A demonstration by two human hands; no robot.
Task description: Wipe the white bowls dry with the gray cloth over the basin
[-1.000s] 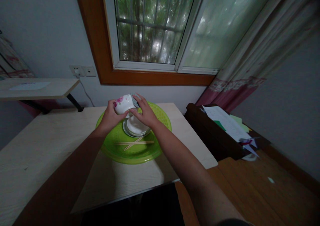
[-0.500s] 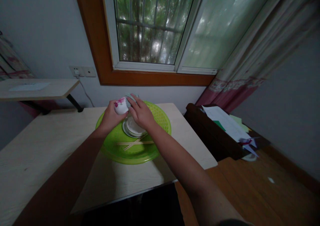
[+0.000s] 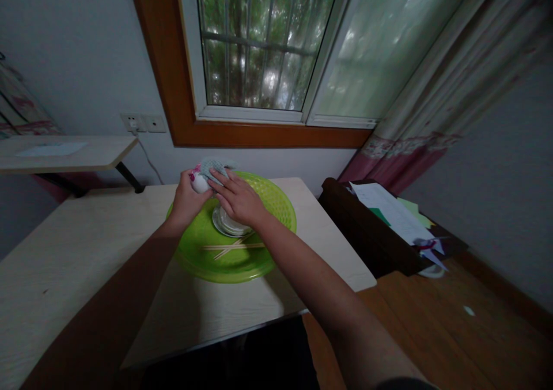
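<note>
My left hand (image 3: 188,201) is closed around a white bowl (image 3: 200,183) with pink flowers, held tilted above the green tray. Pressed over the bowl's other side is a grey-green cloth (image 3: 211,168), gripped under the fingers of my right hand (image 3: 239,199). The two hands nearly meet, and much of the bowl is hidden by them and the cloth. Below, a stack of white dishes (image 3: 222,226) rests on the green tray (image 3: 233,272), partly covered by my right hand. Wooden chopsticks (image 3: 233,246) lie crossed in front of the stack.
A pale wooden table (image 3: 108,217) bears the tray. On the left stands a raised shelf (image 3: 99,154) with dark legs. A wall socket (image 3: 142,122) with a cord is behind. To the right, papers (image 3: 384,208) lie on dark furniture (image 3: 363,234) beside the table.
My right hand has slid left with the cloth across the bowl, which now covers more of it. The bowl has shifted slightly left and turned in my left hand. The dishes and chopsticks stay put.
</note>
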